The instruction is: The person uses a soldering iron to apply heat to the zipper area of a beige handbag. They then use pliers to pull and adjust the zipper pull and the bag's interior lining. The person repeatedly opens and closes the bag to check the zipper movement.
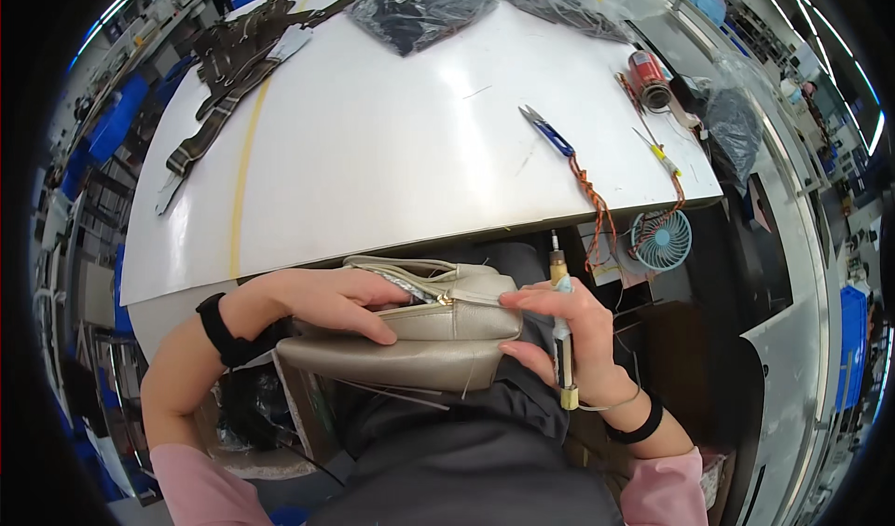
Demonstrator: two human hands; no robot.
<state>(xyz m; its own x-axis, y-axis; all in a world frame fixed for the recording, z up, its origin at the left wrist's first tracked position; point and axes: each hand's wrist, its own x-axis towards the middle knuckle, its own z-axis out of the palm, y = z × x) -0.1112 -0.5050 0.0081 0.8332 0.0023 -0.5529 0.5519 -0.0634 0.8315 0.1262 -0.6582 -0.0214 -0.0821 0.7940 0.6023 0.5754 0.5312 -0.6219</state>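
Observation:
A metallic beige zippered bag (485, 319) rests over my lap, just below the table's front edge. My left hand (322, 300) is closed on its upper edge, fingers inside the zipped opening and thumb on the outside. Those fingertips are hidden within the bag, where a patterned lining shows. My right hand (589, 326) touches the bag's right end with fingertips and thumb. Held upright across that palm is a slim awl-like tool (558, 270), with a brown and pale wrapped handle and a short metal tip pointing away from me. A few loose threads hang below the bag.
On the white table (373, 135) lie blue thread snips (550, 133) with an orange cord, yellow-handled snips (664, 159) and a red canister (649, 79). Dark straps (233, 55) and plastic-wrapped bundles (419, 13) sit farther back. A small blue fan (661, 240) stands off the table's right corner.

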